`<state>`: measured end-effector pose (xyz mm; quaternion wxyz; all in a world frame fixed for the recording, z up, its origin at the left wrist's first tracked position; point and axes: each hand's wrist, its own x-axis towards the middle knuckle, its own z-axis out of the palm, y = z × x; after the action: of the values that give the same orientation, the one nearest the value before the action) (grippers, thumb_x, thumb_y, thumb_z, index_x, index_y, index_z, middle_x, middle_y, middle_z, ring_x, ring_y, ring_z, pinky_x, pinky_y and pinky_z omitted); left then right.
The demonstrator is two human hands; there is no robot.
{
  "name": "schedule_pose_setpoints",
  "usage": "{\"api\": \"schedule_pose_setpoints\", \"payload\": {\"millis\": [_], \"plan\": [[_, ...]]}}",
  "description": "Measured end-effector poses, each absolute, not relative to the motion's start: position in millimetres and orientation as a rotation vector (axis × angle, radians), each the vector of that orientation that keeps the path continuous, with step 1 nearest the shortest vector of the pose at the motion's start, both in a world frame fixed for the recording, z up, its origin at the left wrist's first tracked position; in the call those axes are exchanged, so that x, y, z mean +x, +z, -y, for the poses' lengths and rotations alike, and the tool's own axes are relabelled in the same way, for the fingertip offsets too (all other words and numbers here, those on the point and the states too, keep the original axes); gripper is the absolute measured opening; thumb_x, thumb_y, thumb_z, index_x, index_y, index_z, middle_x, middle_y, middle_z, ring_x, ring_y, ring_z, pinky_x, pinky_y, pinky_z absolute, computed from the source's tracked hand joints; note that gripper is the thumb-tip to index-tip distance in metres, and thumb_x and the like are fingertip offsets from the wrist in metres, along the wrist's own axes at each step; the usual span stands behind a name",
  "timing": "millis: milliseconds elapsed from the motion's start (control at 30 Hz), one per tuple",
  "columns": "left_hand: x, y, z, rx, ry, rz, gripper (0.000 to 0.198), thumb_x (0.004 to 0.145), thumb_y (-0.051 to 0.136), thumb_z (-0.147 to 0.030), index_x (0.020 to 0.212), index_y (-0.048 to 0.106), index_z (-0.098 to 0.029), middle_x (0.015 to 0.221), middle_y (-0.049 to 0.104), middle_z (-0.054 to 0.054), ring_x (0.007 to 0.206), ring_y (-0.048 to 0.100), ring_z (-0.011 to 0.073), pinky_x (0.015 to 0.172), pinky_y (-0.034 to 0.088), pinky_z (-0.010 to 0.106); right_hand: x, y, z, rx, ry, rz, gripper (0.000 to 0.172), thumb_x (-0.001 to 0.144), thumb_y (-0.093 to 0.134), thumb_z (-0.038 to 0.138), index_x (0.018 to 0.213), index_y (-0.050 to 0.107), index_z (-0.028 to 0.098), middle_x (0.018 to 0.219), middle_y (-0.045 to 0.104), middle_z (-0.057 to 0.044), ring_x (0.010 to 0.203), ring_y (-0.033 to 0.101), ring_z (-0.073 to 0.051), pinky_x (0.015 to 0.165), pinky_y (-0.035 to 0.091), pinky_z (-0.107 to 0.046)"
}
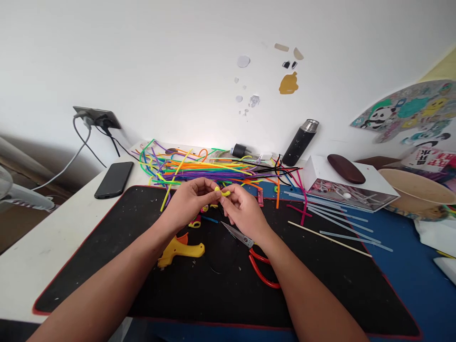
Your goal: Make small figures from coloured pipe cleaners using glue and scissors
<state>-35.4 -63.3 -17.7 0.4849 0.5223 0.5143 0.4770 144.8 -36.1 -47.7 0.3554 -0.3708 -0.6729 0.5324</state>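
Between my two hands is a short, bent yellow pipe cleaner [225,193]. My left hand [190,199] pinches one end of it with thumb and forefinger. The fingers of my right hand [244,209] are closed on its other end. Just under my right wrist lie scissors [245,239] with red handles, their blades pointing up and left. A yellow glue gun [181,251] with an orange trigger rests below my left hand. Small pink and yellow coiled pieces [195,222] and a short blue stick [209,219] lie beneath my fingers, partly hidden.
Colourful pipe cleaners [210,170] are piled along the wall. Glue sticks [342,221] and a wooden skewer [327,238] lie right on the black mat [320,289]. A phone [114,180] is at left; a black flask [299,142], white box [320,173] and bowl [415,185] stand behind.
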Motion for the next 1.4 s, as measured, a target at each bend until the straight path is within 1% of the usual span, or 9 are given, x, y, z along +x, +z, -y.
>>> {"api": "schedule_pose_setpoints", "payload": {"millis": [133, 300, 433, 567, 733, 1000, 1133, 1267, 1400], "plan": [[-34.7, -15.9, 64.7, 1.286, 1.177, -1.279, 0.036, 0.075, 0.086, -0.050, 0.085, 0.070, -0.020, 0.079, 0.070, 0.000, 0.066, 0.062, 0.0145, 0.062, 0.048, 0.027, 143.8, -47.9, 37.5, -0.939, 1.378, 1.743, 0.026, 0.099, 0.062, 0.047, 0.109, 0.060, 0.023, 0.067, 0.059, 0.005, 0.047, 0.051, -0.011, 0.046, 0.037, -0.024], [-33.5, -13.8, 65.6, 1.268, 1.190, -1.287, 0.040, 0.071, 0.089, -0.051, 0.085, 0.069, -0.020, 0.077, 0.069, 0.000, 0.064, 0.060, 0.0142, 0.061, 0.047, 0.028, 143.3, -47.3, 37.6, -0.920, 1.436, 1.710, 0.028, 0.098, 0.064, 0.049, 0.108, 0.058, 0.024, 0.066, 0.059, 0.006, 0.045, 0.050, -0.011, 0.045, 0.037, -0.024], [-33.2, -13.2, 65.4, 1.254, 1.189, -1.293, 0.040, 0.069, 0.090, -0.051, 0.083, 0.068, -0.020, 0.076, 0.069, 0.000, 0.065, 0.061, 0.0152, 0.061, 0.048, 0.028, 142.8, -47.3, 37.3, -0.938, 1.434, 1.727, 0.022, 0.099, 0.063, 0.045, 0.104, 0.057, 0.024, 0.065, 0.059, 0.006, 0.045, 0.049, -0.012, 0.046, 0.038, -0.024], [-33.6, -13.6, 64.9, 1.245, 1.195, -1.303, 0.038, 0.068, 0.090, -0.048, 0.082, 0.070, -0.019, 0.079, 0.069, 0.001, 0.070, 0.063, 0.0158, 0.065, 0.051, 0.029, 141.7, -49.0, 38.7, -0.987, 1.275, 1.832, 0.015, 0.099, 0.062, 0.038, 0.099, 0.058, 0.024, 0.063, 0.057, 0.006, 0.049, 0.050, -0.013, 0.050, 0.034, -0.025], [-35.8, -16.6, 63.9, 1.189, 1.170, -1.276, 0.034, 0.070, 0.089, -0.042, 0.083, 0.071, -0.017, 0.077, 0.068, -0.001, 0.065, 0.059, 0.0116, 0.064, 0.049, 0.025, 142.9, -51.1, 41.8, -1.034, 0.881, 2.035, 0.009, 0.098, 0.059, 0.031, 0.103, 0.061, 0.023, 0.062, 0.055, 0.006, 0.053, 0.049, -0.014, 0.054, 0.029, -0.027], [-39.3, -16.1, 62.0, 1.106, 1.113, -1.237, 0.038, 0.063, 0.094, -0.043, 0.078, 0.073, -0.017, 0.067, 0.068, -0.001, 0.058, 0.058, 0.0109, 0.057, 0.048, 0.023, 145.8, -47.2, 44.1, -1.058, 0.476, 2.217, 0.015, 0.100, 0.056, 0.026, 0.108, 0.067, 0.022, 0.069, 0.071, 0.001, 0.056, 0.059, -0.016, 0.057, 0.028, -0.028], [-43.2, -13.9, 60.4, 1.027, 1.043, -1.175, 0.039, 0.059, 0.097, -0.041, 0.076, 0.072, -0.016, 0.063, 0.069, -0.001, 0.054, 0.058, 0.0098, 0.054, 0.048, 0.021, 146.5, -47.9, 44.5, -1.009, 0.302, 2.294, 0.020, 0.103, 0.052, 0.027, 0.106, 0.070, 0.021, 0.072, 0.075, -0.002, 0.058, 0.064, -0.018, 0.057, 0.027, -0.030], [-45.8, -14.3, 59.5, 0.987, 0.965, -1.153, 0.039, 0.058, 0.098, -0.038, 0.076, 0.073, -0.015, 0.062, 0.069, 0.000, 0.053, 0.059, 0.0095, 0.052, 0.049, 0.020, 147.9, -49.4, 44.1, -0.936, 0.254, 2.294, 0.020, 0.102, 0.052, 0.023, 0.102, 0.072, 0.020, 0.075, 0.077, -0.004, 0.060, 0.065, -0.018, 0.058, 0.027, -0.031], [-44.3, -17.1, 60.3, 1.030, 1.061, -1.090, 0.037, 0.063, 0.097, -0.037, 0.081, 0.072, -0.016, 0.066, 0.069, 0.000, 0.057, 0.062, 0.0108, 0.055, 0.050, 0.020, 149.8, -45.5, 42.1, -0.979, 0.460, 2.154, 0.015, 0.100, 0.056, 0.025, 0.101, 0.071, 0.021, 0.069, 0.070, 0.000, 0.057, 0.060, -0.016, 0.058, 0.029, -0.029]]}}
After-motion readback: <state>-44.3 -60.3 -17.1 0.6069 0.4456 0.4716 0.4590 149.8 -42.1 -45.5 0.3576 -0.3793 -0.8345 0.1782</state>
